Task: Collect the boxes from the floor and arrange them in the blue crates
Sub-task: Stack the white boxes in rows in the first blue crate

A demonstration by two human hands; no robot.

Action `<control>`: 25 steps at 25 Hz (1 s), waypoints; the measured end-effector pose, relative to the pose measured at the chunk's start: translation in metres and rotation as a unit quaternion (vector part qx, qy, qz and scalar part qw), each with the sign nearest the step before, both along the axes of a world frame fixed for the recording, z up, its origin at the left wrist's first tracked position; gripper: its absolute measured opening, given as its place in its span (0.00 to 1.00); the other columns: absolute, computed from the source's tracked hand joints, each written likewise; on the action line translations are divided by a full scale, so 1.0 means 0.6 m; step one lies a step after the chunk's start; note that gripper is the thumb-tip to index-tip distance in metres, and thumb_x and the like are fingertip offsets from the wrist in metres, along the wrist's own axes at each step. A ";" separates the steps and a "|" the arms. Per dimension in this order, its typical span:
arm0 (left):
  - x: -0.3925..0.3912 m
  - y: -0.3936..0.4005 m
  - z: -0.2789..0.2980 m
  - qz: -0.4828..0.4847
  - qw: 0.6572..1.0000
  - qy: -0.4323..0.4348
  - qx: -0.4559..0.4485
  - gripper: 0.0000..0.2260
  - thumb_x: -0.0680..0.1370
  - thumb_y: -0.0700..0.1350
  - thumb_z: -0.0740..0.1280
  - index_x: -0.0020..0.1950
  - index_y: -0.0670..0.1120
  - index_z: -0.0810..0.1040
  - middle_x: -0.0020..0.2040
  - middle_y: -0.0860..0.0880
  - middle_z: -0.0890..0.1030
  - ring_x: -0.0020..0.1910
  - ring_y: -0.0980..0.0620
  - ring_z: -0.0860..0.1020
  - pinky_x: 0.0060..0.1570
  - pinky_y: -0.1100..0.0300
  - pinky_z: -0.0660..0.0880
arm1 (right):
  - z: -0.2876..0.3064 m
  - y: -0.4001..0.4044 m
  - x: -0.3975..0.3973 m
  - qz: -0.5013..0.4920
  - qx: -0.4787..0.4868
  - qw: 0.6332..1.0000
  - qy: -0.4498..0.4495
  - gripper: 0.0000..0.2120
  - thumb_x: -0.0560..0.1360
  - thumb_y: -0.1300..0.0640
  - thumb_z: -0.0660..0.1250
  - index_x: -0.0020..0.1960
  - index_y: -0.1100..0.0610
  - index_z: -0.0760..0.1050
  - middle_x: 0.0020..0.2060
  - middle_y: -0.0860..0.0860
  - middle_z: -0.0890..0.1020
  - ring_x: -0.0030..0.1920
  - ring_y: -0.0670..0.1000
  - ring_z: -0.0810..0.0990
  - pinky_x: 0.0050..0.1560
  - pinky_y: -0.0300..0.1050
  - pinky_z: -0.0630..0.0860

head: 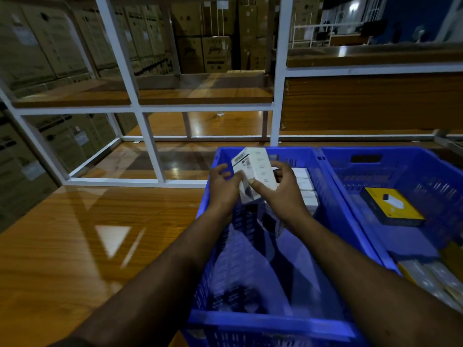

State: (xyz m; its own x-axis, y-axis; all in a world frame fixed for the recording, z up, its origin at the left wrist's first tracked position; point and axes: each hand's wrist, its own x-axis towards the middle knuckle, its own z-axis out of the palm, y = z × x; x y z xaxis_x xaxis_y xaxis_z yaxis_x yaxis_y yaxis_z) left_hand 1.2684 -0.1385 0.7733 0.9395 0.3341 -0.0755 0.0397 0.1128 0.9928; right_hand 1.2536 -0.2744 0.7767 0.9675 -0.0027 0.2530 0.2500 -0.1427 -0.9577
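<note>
I am holding a white box (254,175) with both hands above the left blue crate (253,323), left hand (223,187) pinching its lower corner, right hand (280,190) gripping its side, probably turning it to line up with the row of white boxes (307,187) along the far wall.

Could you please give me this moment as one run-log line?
both hands: left hand and right hand hold white box | over left blue crate | yellow box in right crate

white shelving frame (150,146), stacked cartons (215,53)
</note>
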 end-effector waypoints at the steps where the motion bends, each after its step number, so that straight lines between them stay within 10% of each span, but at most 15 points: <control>1: 0.001 -0.002 -0.002 0.009 1.000 -0.009 0.018 0.14 0.80 0.43 0.66 0.65 0.47 0.69 0.60 0.45 0.78 0.56 0.45 0.80 0.57 0.42 0.79 | -0.001 0.001 0.001 -0.003 -0.012 1.000 -0.022 0.24 0.72 0.51 0.75 0.64 0.48 0.68 0.57 0.45 0.75 0.56 0.41 0.75 0.49 0.35 0.77; 7: 0.007 -0.006 -0.001 -0.123 0.991 -0.004 -0.057 0.29 0.72 0.68 0.67 0.62 0.48 0.80 0.56 0.44 0.85 0.55 0.43 0.83 0.58 0.46 0.79 | 0.000 0.008 -0.002 0.060 -0.081 0.993 -0.064 0.15 0.78 0.61 0.66 0.64 0.53 0.74 0.58 0.46 0.74 0.58 0.36 0.73 0.55 0.27 0.70; 11: 0.012 -0.006 -0.013 -0.077 0.996 -0.047 -0.007 0.23 0.68 0.56 0.78 0.58 0.45 0.82 0.53 0.46 0.86 0.51 0.48 0.85 0.51 0.49 0.82 | 0.003 0.002 -0.002 0.072 -0.059 0.995 -0.044 0.12 0.76 0.67 0.62 0.53 0.55 0.79 0.52 0.49 0.79 0.50 0.41 0.79 0.48 0.32 0.77; 17: 0.020 -0.004 -0.026 -0.034 0.998 0.040 0.032 0.12 0.72 0.33 0.65 0.54 0.34 0.80 0.48 0.40 0.84 0.41 0.46 0.81 0.38 0.59 0.77 | -0.038 -0.020 0.031 -0.161 -0.132 0.971 0.117 0.04 0.72 0.60 0.68 0.44 0.53 0.74 0.43 0.51 0.80 0.45 0.56 0.80 0.42 0.47 0.76; 21: 0.034 -0.005 -0.052 -0.046 0.994 0.092 0.036 0.17 0.68 0.33 0.61 0.54 0.36 0.79 0.49 0.38 0.84 0.43 0.43 0.82 0.32 0.59 0.77 | -0.070 -0.035 0.050 -0.147 -0.176 0.946 0.228 0.18 0.68 0.57 0.75 0.52 0.58 0.71 0.44 0.53 0.76 0.43 0.55 0.77 0.33 0.41 0.69; 25: 0.096 -0.003 -0.130 -0.016 0.985 0.144 0.096 0.24 0.63 0.40 0.63 0.59 0.44 0.80 0.57 0.41 0.83 0.50 0.41 0.83 0.47 0.45 0.83 | -0.095 -0.035 0.057 -0.124 -0.163 0.936 0.285 0.15 0.68 0.57 0.76 0.49 0.58 0.73 0.44 0.57 0.79 0.44 0.58 0.82 0.38 0.47 0.79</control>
